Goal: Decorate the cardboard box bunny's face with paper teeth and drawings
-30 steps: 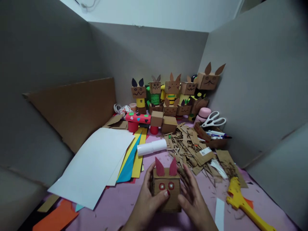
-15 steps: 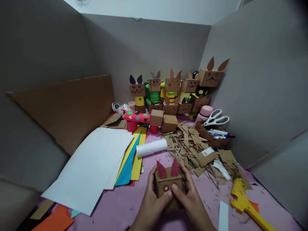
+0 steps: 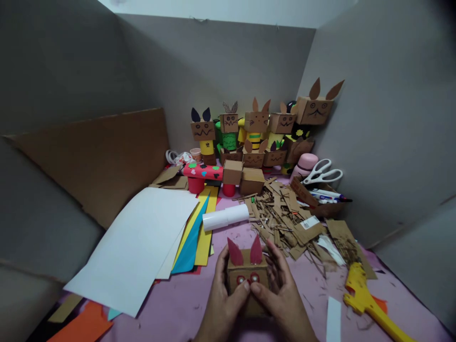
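Observation:
Between my two hands is a small cardboard box head [image 3: 249, 304] with two pointed dark-red ears on top and two round red-ringed eyes with pale centres. My left hand [image 3: 223, 294] wraps its left side, the thumb lying on the front below the left eye. On the other side my right hand [image 3: 281, 289] holds the box, its thumb on the front under the right eye. Both thumb tips sit close together on the face and hide part of it. Beyond the box lies a white paper roll [image 3: 225, 217].
Left are white sheets [image 3: 131, 247] over coloured paper. Cardboard scraps [image 3: 281, 213] heap at right, near a box of markers [image 3: 317, 202] and white-handled scissors [image 3: 324, 173]. A yellow glue gun [image 3: 363, 294] lies front right. Cardboard animal figures [image 3: 254, 123] stand behind a red-bodied figure [image 3: 203, 172].
The box has shifted slightly left in my hands. My right thumb has slid down off the right eye, which now shows fully. The view has tilted a little.

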Motion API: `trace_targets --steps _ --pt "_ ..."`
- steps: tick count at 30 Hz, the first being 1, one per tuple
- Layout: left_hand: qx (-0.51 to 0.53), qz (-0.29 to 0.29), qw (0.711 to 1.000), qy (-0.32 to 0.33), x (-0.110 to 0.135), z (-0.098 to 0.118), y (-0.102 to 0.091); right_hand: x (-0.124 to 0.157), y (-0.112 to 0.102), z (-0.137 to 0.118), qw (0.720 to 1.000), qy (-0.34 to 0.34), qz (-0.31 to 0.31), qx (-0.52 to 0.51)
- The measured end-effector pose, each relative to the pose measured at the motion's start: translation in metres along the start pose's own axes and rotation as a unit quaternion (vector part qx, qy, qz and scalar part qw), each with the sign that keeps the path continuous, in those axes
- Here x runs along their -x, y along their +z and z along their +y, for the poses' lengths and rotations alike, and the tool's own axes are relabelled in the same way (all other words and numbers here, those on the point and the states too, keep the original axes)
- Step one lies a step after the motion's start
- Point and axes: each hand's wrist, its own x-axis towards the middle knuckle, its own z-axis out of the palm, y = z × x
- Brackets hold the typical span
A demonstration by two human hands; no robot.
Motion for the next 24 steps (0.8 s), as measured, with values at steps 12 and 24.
trace_targets --steps 12,24 --pt "-0.028 0.042 0.998 0.028 0.0 -0.019 0.0 0.006 -0.005 0.011 0.998 -0.001 0.048 0.03" --pt "-0.55 0.055 0.657 0.512 0.01 0.005 -0.022 0.015 0.004 0.001 0.987 -0.064 0.144 0.042"
